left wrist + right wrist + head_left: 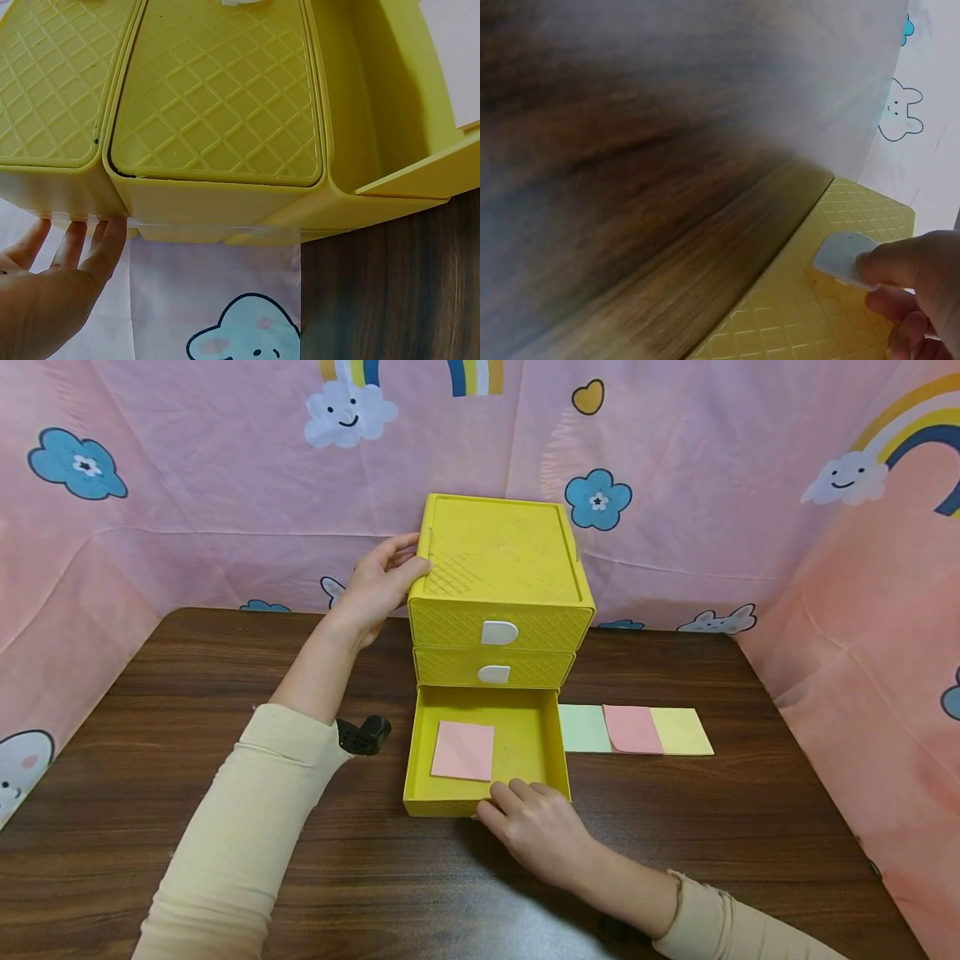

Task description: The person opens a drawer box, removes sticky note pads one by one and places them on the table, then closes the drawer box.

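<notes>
A yellow drawer unit (498, 547) with three tiers stands on the table. Its bottom drawer (525, 743) is pulled out, and a pink sticky note pad (462, 750) lies inside on the left. With fairly straight fingers, my left hand (378, 585) touches the unit's left side near the top; the left wrist view shows those fingertips (112, 232) against the side wall. At the drawer's front, my right hand (542, 828) pinches the white handle (844, 255), its thumb on the handle's face in the right wrist view. The upper two drawers are closed.
Right of the drawer, green (585, 728), pink (633, 729) and yellow (682, 732) sticky note pads lie in a row on the brown wooden table (360, 877). A pink patterned cloth (247, 468) hangs behind the unit and along both sides.
</notes>
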A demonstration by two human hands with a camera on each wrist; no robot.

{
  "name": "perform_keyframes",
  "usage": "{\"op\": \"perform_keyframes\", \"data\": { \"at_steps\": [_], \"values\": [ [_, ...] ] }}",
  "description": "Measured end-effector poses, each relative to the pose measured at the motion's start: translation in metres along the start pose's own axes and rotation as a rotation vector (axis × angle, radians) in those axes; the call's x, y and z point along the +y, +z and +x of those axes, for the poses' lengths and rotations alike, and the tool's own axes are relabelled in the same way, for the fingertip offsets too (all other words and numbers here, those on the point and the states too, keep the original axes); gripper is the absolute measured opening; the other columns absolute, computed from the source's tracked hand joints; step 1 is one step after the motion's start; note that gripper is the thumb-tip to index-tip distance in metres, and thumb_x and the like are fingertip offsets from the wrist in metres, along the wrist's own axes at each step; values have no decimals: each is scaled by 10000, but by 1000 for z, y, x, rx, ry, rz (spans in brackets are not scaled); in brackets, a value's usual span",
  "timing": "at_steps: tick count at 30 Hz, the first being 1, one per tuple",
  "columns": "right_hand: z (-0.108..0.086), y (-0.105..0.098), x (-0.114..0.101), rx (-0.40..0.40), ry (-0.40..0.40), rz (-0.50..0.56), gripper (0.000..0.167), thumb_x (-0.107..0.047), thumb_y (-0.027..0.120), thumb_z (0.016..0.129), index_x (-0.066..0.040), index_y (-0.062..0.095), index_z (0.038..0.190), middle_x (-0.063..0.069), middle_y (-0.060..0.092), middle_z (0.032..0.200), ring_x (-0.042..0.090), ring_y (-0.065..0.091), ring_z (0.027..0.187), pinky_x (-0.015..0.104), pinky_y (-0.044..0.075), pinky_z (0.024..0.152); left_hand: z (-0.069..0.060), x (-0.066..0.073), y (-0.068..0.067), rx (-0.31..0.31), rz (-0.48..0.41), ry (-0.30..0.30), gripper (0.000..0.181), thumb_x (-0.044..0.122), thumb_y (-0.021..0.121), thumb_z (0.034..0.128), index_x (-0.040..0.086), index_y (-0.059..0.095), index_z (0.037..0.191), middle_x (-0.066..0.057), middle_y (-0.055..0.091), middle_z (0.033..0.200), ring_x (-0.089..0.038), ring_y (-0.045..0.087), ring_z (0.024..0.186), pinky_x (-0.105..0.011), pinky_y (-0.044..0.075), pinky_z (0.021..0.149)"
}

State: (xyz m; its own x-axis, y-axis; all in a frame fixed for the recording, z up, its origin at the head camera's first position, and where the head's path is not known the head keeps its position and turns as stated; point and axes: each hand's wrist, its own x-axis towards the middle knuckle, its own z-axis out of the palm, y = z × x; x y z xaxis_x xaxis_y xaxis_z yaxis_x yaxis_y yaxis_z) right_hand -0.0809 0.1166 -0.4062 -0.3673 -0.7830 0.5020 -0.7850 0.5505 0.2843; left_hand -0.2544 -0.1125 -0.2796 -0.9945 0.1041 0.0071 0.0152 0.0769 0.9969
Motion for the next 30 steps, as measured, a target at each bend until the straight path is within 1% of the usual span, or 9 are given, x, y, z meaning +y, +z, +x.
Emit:
{"op": "perform_keyframes", "data": {
  "at_steps": [9, 11, 16, 20, 26, 30],
  "values": [
    [-1, -5, -4, -8, 9, 12, 238, -31, 376, 854, -129, 557, 735, -32, 478, 661, 102, 408, 510, 180, 294, 415, 0, 0, 0, -3, 0, 5, 546, 214, 522, 900, 186, 354, 1419, -74, 396, 1390, -199, 495, 1144, -336, 431, 962],
    [-1, -6, -5, -15, 8, 12, 246, -51, 372, 882, -128, 551, 732, -33, 475, 659, 101, 408, 510, 182, 298, 415, 0, 0, 0, -3, 3, 4, 545, 218, 522, 900, 189, 355, 1419, -73, 396, 1389, -200, 495, 1143, -337, 431, 962],
    [-2, -9, -7, -38, -1, 0, 330, -59, 291, 940, -127, 538, 733, -33, 468, 664, 102, 413, 515, 188, 320, 417, 0, 0, -1, 0, 9, -3, 548, 226, 525, 898, 198, 356, 1419, -68, 392, 1394, -197, 491, 1149, -337, 428, 967],
    [-3, -11, -9, -28, -17, -16, 363, -9, 239, 919, -134, 521, 726, -38, 449, 661, 97, 399, 511, 181, 308, 414, 0, 0, -1, 3, 4, -4, 551, 219, 526, 895, 194, 357, 1419, -72, 392, 1393, -195, 488, 1152, -335, 426, 971],
    [-5, -12, -10, -18, -25, -28, 356, -18, 247, 927, -137, 525, 739, -39, 446, 663, 97, 403, 511, 180, 306, 414, 0, 0, 0, 5, -2, 4, 548, 215, 527, 894, 185, 363, 1416, -75, 395, 1391, -193, 489, 1147, -334, 427, 967],
    [-5, -13, -12, -18, -25, -22, 324, -41, 284, 929, -135, 538, 751, -37, 458, 672, 102, 411, 513, 185, 311, 414, -1, 0, 0, 3, 1, 4, 548, 219, 526, 897, 187, 360, 1418, -72, 390, 1395, -194, 484, 1153, -337, 426, 967]
  ]
}}
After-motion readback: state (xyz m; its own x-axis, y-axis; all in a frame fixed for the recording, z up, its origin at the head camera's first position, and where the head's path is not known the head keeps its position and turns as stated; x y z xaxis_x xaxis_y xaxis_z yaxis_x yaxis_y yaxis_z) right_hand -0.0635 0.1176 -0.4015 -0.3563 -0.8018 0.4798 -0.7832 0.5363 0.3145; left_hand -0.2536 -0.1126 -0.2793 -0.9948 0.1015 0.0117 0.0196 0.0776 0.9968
